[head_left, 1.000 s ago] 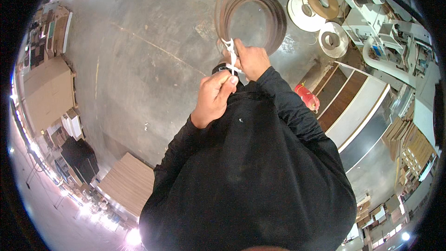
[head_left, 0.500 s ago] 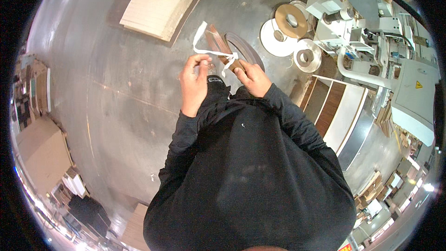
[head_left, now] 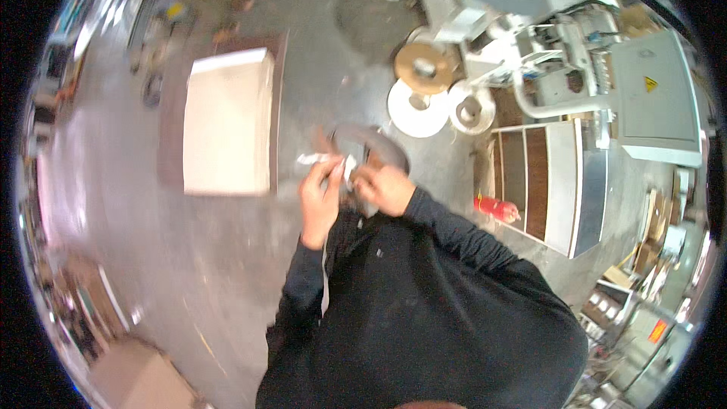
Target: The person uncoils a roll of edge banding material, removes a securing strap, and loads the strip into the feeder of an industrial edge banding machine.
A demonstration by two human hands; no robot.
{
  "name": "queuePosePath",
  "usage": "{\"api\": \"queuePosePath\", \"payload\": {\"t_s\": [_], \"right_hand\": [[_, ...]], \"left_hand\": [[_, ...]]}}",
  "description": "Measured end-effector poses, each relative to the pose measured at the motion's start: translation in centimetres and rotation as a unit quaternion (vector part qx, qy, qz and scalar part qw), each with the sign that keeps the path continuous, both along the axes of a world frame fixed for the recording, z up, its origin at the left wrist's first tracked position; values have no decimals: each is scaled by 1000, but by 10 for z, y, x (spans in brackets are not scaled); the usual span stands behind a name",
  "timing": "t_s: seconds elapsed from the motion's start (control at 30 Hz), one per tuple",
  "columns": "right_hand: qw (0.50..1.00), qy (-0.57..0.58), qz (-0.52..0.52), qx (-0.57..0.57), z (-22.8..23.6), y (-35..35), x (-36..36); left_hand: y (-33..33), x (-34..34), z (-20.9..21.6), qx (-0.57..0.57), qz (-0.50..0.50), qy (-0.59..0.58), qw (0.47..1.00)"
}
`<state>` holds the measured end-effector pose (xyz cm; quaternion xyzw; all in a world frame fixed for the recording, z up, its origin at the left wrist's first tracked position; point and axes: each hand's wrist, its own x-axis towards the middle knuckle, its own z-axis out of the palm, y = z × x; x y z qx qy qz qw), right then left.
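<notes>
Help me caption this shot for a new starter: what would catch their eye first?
Dead centre, the left hand and right hand pinch a white strip against a dark coil. Left of them a pale board lies on the grey floor. Upper right, three tape reels sit beside a grey machine.

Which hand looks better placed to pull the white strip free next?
Probably left. The left hand pinches the white strip at its fingertips, while the right hand rests against the dark coil, seemingly steadying it.
</notes>
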<state>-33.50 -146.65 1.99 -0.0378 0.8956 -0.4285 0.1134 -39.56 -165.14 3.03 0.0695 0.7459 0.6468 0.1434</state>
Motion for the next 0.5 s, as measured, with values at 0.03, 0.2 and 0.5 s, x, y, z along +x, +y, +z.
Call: {"api": "queuePosePath", "payload": {"t_s": [0.03,0.2,0.5], "right_hand": [[1000,-19,-2,11,-3,7,-15],[998,-16,-58,-30,-5,52,-92],[997,-10,-73,-39,11,151,-220]], "left_hand": [[8,-14,-1,-13,-4,-3,1000],[53,-93,6,10,-57,-17,998],[161,-241,21,-218,-44,276,935]]}}
